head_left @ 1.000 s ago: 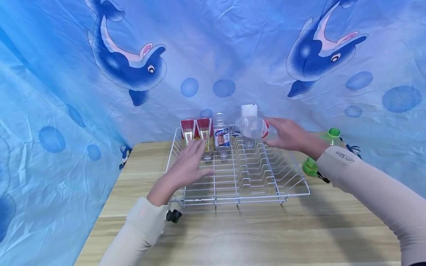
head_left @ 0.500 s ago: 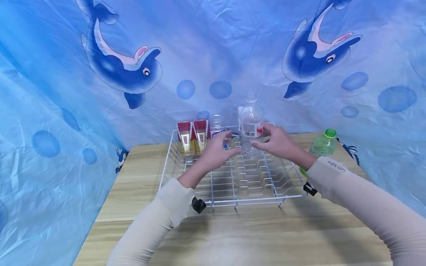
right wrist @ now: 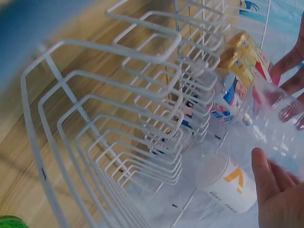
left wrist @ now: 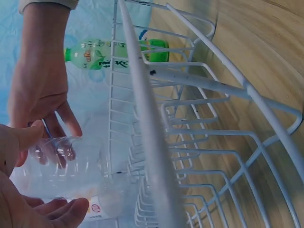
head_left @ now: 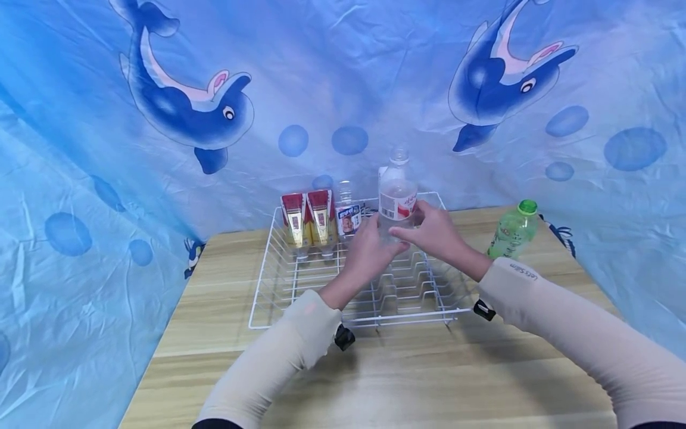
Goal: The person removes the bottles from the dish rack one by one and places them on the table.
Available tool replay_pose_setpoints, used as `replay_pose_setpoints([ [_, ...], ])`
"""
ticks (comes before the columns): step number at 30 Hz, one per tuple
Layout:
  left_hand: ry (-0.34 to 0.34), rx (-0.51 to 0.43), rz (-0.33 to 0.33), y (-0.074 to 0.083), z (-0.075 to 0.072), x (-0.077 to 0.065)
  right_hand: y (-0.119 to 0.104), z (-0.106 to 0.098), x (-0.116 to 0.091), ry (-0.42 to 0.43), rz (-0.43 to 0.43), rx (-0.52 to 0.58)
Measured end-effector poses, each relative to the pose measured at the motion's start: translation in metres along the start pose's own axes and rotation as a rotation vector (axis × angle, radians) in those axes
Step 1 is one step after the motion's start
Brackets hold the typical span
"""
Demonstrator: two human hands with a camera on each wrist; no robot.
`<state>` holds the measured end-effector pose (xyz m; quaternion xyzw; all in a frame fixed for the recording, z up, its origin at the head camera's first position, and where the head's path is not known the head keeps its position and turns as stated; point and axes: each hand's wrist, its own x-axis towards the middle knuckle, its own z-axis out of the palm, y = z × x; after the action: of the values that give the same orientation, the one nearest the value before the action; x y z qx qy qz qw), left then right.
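The held bottle (head_left: 398,205) is clear, shiny plastic, the green bottle (head_left: 513,232) translucent plastic, the rack (left wrist: 154,142) white-coated metal wire, the table (head_left: 375,381) wood-grained with soft sheen, the backdrop (head_left: 332,71) creased and glossy, the sleeves (head_left: 568,322) matt cloth.

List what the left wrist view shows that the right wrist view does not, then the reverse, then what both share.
Left wrist only: a cuff and the lettering on the green bottle.
Right wrist only: the red-and-yellow packs and an orange mark on white.
Both: the clear bottle, the rack, the left hand and the right hand.
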<state>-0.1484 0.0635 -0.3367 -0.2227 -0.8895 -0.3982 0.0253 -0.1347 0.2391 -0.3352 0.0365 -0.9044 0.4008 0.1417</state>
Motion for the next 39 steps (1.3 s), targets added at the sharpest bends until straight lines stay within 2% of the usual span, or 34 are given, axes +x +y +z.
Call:
replay_pose_setpoints([
  [7, 0.060, 0.068, 0.017, -0.001, 0.007, 0.002, -0.007, 0.002, -0.003, 0.010, 0.042, -0.079],
  [12, 0.084, 0.063, 0.017, -0.006, 0.007, 0.003, -0.010, 0.003, -0.004, -0.026, 0.048, -0.077],
  [18, 0.047, 0.011, 0.013, -0.012, 0.001, 0.003, -0.011, -0.004, -0.014, -0.103, 0.082, -0.044],
  [22, -0.006, -0.033, -0.020, -0.016, -0.005, 0.002, -0.006, -0.017, -0.035, -0.168, 0.077, -0.152],
  [26, -0.049, -0.066, -0.041, -0.020, -0.012, 0.002, 0.008, -0.032, -0.062, -0.186, 0.027, -0.301],
  [28, -0.066, -0.081, -0.041, -0.023, -0.017, 0.003, 0.019, -0.037, -0.075, -0.173, 0.017, -0.337],
  [35, -0.150, -0.191, -0.042, -0.040, -0.043, 0.005, 0.061, -0.039, -0.101, -0.122, -0.048, -0.328],
  [39, -0.156, -0.194, -0.036, -0.051, -0.056, 0.006, 0.077, -0.036, -0.111, -0.129, -0.048, -0.268],
])
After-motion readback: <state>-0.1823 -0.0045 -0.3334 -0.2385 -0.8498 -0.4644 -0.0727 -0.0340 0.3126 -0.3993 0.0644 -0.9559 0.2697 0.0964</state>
